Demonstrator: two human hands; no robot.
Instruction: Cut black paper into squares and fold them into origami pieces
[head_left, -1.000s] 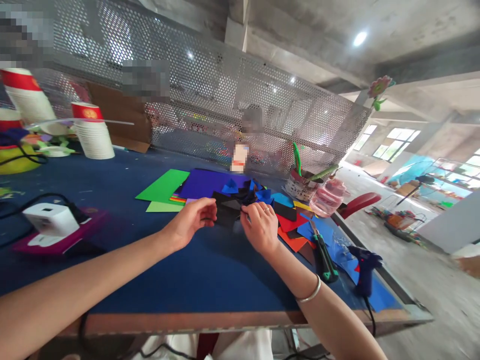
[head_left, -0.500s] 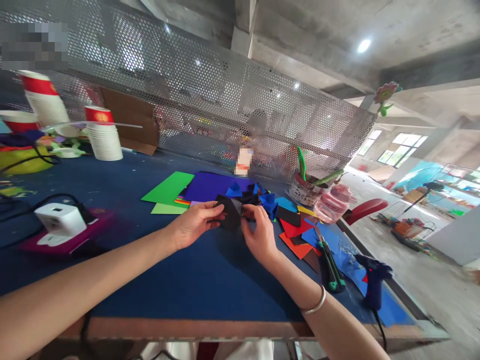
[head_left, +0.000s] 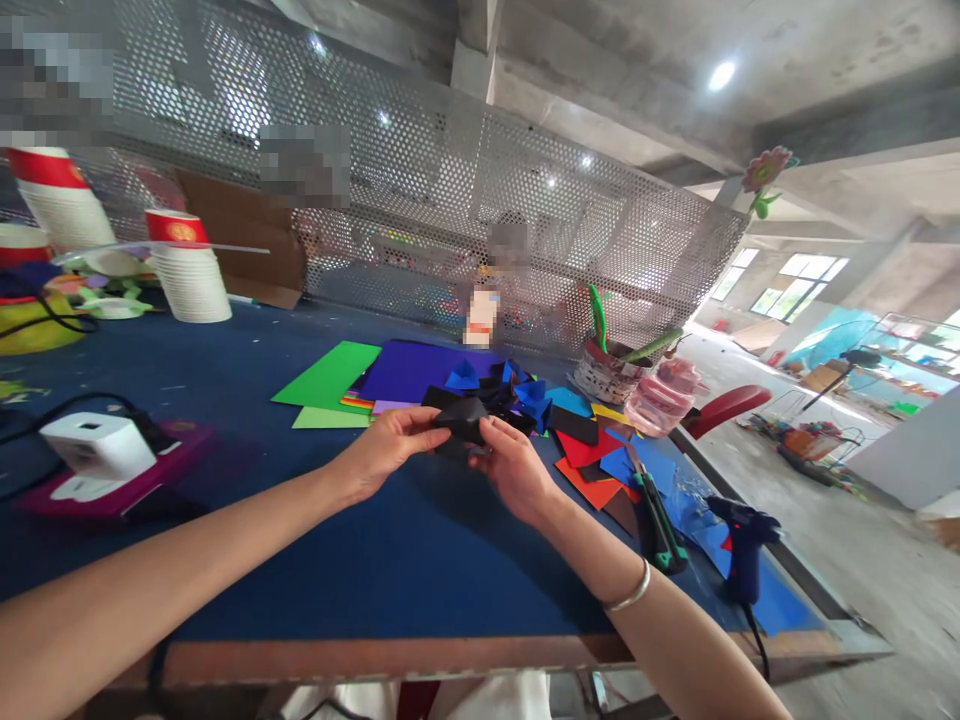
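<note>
A piece of black paper (head_left: 460, 417), bent into a folded shape, is held up over the blue tabletop between my two hands. My left hand (head_left: 390, 445) pinches its left side between thumb and fingers. On the other side, my right hand (head_left: 516, 465) grips its right edge, fingers curled partly behind it. Just beyond the paper lie several folded blue paper pieces (head_left: 533, 402) and dark ones among them. Flat coloured sheets, a green sheet (head_left: 330, 372) and a purple sheet (head_left: 427, 370), rest behind my left hand.
Right of my hands lie red paper (head_left: 583, 450), a green-black utility knife (head_left: 657, 515) and a dark blue glue gun (head_left: 744, 550) near the table's edge. A pink bottle (head_left: 664, 398) stands behind them. At left are a white charger (head_left: 97, 445) and stacked paper cups (head_left: 191, 275).
The black paper has been tilted and now looks folded over rather than facing me flat. My right fingers have shifted lower around its edge. The view has turned slightly.
</note>
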